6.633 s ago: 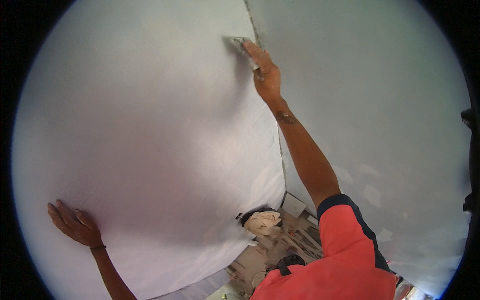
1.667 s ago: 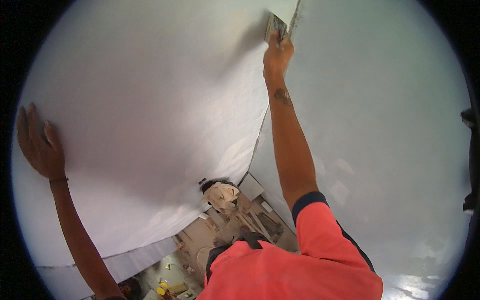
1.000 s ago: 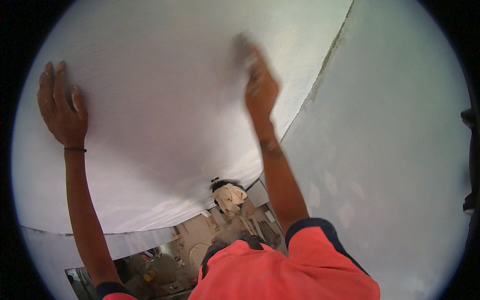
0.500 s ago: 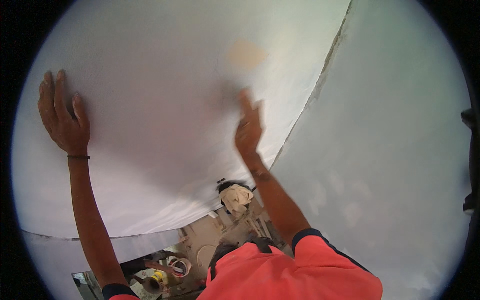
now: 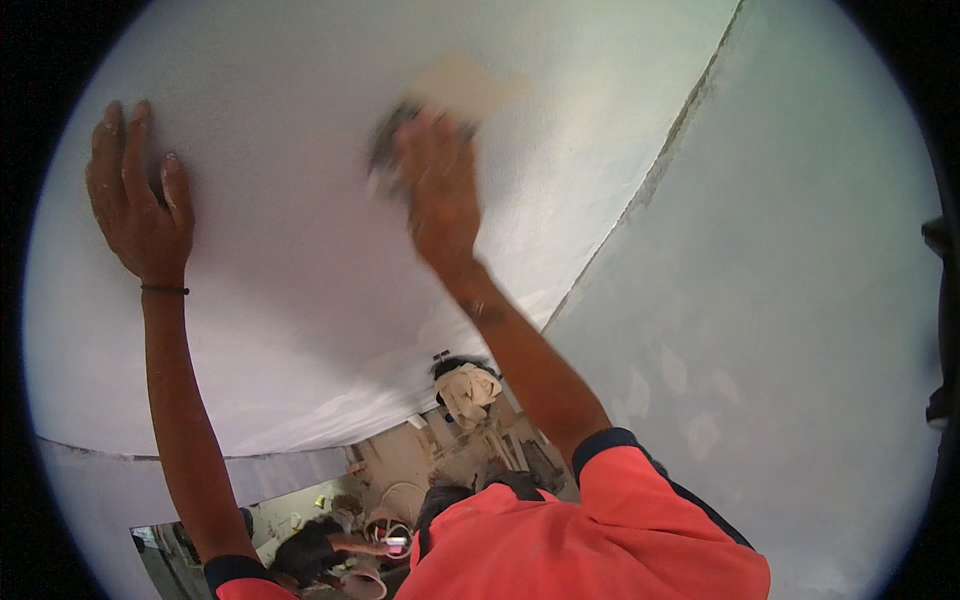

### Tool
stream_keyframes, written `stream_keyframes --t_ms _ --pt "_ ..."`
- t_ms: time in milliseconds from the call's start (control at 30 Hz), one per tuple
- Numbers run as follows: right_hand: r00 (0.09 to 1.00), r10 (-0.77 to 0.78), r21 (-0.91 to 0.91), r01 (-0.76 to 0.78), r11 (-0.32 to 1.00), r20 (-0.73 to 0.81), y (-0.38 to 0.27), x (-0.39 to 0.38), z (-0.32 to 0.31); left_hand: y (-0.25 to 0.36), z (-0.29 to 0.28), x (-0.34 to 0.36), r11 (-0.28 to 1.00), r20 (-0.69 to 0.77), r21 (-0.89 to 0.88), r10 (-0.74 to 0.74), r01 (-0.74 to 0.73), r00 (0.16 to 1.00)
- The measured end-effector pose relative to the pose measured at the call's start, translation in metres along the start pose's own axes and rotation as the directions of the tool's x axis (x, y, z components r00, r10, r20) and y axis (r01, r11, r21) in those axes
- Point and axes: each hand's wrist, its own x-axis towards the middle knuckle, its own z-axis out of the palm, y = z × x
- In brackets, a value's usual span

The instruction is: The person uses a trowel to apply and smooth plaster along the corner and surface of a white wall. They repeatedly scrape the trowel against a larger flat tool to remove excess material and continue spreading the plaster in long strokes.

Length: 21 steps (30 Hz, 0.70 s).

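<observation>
Head view: two hands of mine, two walls, one tool. My left hand (image 5: 140,205) is spread open, thumb apart from the fingers, resting against the left wall (image 5: 290,230). One dark band (image 5: 164,289) encircles that wrist. My right hand (image 5: 442,195) holds one dark hand tool (image 5: 384,150), fingers laid over it. The tool is at the left wall, just beside the lower left of one tan patch (image 5: 462,84). Motion blur hides the tool's exact shape; I cannot tell whether its full face touches the surface.

One rough seam (image 5: 655,172) separates the left wall from the right wall (image 5: 800,270). The right wall bears at least four pale patches (image 5: 702,436).

Below, one cream cloth (image 5: 468,393) lies heaped near the foot of the seam. At lower left, one co-worker (image 5: 308,550) in dark clothing extends one arm toward at least two buckets (image 5: 363,584); overlap prevents a firm count.
</observation>
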Motion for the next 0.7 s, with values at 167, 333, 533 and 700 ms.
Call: stream_keyframes --t_ms 167,333,533,700 --pt "0.964 -0.208 -0.206 0.240 0.949 0.167 -0.043 0.016 -0.027 0.002 -0.004 -0.001 0.999 0.011 0.034 -0.035 0.035 0.999" --pt "0.868 -0.402 -0.419 0.494 0.762 0.291 0.015 0.110 -0.078 0.003 -0.002 -0.004 0.998 0.010 0.030 -0.048 0.047 0.999" --pt "0.854 -0.086 -0.441 0.349 0.827 0.514 0.095 -0.044 -0.062 0.001 -0.003 -0.007 1.000 -0.024 -0.009 -0.014 0.013 1.000" --pt "0.813 -0.046 -0.281 0.253 0.926 0.581 0.085 -0.130 -0.073 -0.001 -0.002 -0.006 1.000 -0.012 0.019 -0.024 0.024 1.000"
